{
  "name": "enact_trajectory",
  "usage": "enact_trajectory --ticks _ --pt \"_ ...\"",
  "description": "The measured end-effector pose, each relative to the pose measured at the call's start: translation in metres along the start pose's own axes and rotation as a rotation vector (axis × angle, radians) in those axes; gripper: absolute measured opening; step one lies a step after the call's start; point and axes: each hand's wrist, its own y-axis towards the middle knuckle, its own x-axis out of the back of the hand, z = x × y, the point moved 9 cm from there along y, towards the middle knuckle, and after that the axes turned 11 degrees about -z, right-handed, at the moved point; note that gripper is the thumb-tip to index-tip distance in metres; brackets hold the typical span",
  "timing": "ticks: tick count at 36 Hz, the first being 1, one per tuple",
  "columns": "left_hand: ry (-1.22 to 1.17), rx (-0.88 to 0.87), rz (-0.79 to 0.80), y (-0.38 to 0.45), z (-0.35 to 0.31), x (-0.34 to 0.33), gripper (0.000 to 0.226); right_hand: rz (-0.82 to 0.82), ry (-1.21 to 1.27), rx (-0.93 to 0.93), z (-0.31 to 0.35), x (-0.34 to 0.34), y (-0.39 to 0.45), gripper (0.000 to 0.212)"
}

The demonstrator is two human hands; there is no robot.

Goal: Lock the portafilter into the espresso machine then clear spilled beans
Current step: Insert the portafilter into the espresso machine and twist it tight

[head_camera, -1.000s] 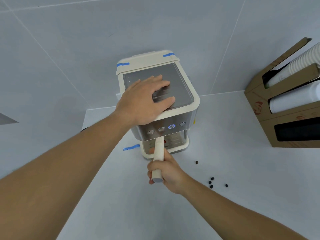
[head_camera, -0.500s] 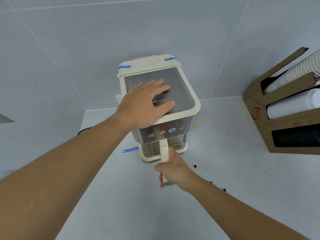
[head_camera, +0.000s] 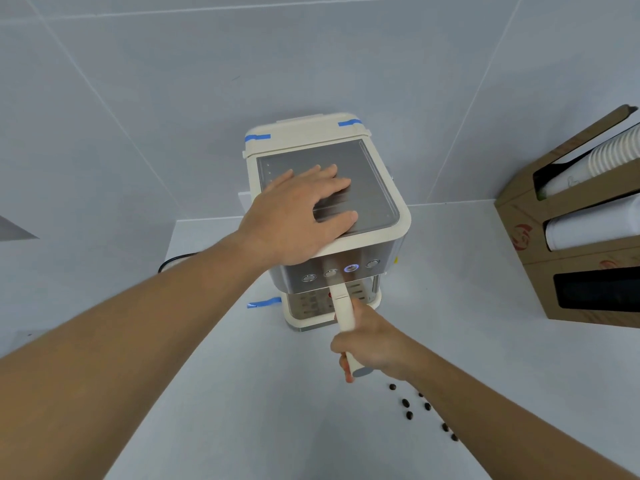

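A cream and steel espresso machine [head_camera: 367, 154] stands on the white counter against the tiled wall. My left hand [head_camera: 298, 216] lies flat on its top plate, fingers spread. My right hand [head_camera: 374, 344] is wrapped around the cream handle of the portafilter [head_camera: 344, 311]. The handle points straight out toward me from under the machine's front; the portafilter's head is hidden beneath the button panel. Several dark coffee beans [head_camera: 406, 403] lie scattered on the counter just right of my right wrist, partly hidden by my forearm.
A cardboard cup dispenser [head_camera: 568, 285] with stacked white cups stands at the right edge. A black cable [head_camera: 173, 261] runs behind my left forearm. Blue tape strips mark the machine's top corners and the counter [head_camera: 265, 302] by its base.
My right hand has swung the portafilter handle from the left toward the right, so it now points straight out of the machine's front. The left hand stays pressed on the top.
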Motion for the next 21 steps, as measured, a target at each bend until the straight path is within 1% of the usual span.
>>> enact_trajectory --ticks 3,7,12,14,18,21 --pt "-0.001 -0.001 -0.004 0.0 0.0 0.001 0.062 -0.009 0.012 0.007 0.0 0.0 0.001 0.045" --pt "-0.008 0.004 -0.01 0.0 0.0 0.0 0.061 -0.009 0.06 0.018 -0.001 -0.001 0.001 0.035" --pt "-0.007 0.013 -0.025 0.0 0.0 0.001 0.058 0.0 0.151 0.03 -0.002 -0.003 0.002 0.04" --pt "-0.007 0.02 -0.028 0.001 0.001 0.0 0.057 0.02 0.213 0.034 0.0 -0.004 0.001 0.034" --pt "-0.008 0.036 -0.038 0.0 0.0 0.0 0.056 0.031 0.296 0.043 -0.002 -0.002 -0.005 0.013" --pt "-0.002 0.047 -0.046 -0.001 -0.001 0.001 0.055 0.024 0.364 0.03 -0.005 0.003 -0.011 0.016"
